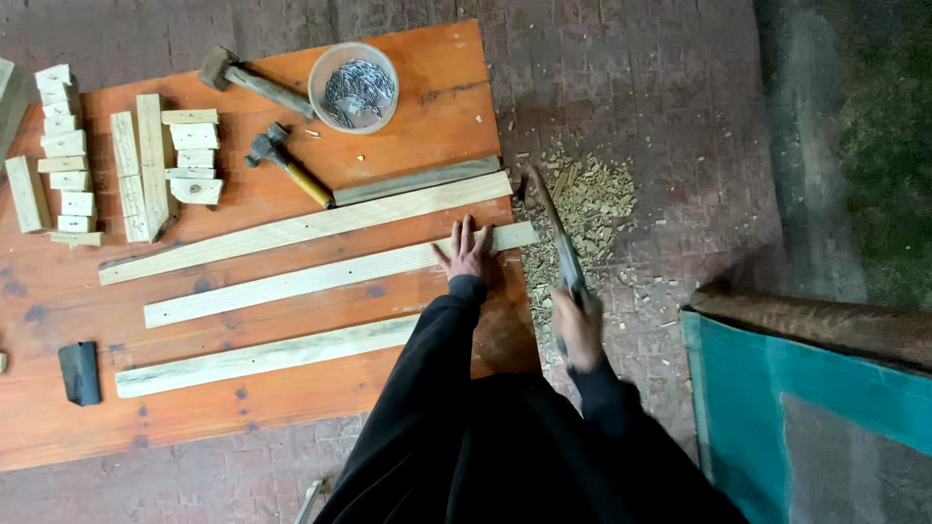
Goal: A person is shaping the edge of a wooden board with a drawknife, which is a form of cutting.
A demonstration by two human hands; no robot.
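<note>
My left hand [469,249] lies flat, fingers spread, on the right end of a long pale wooden slat [320,276] on an orange board [243,388]. My right hand [579,328] grips the handle of a hand saw [555,225], whose blade points away beside the slat's end, just off the board's right edge. Two more long slats lie parallel on the board, one above [291,229] and one below [262,355]. A grey strip [417,180] lies along the upper slat.
Two hammers [254,81] [286,163] and a clear tub of nails [354,87] sit at the board's far side. Several short cut wood blocks [68,146] are stacked at the left. Sawdust and chips [587,199] cover the brick floor. A teal panel [806,408] stands at the right.
</note>
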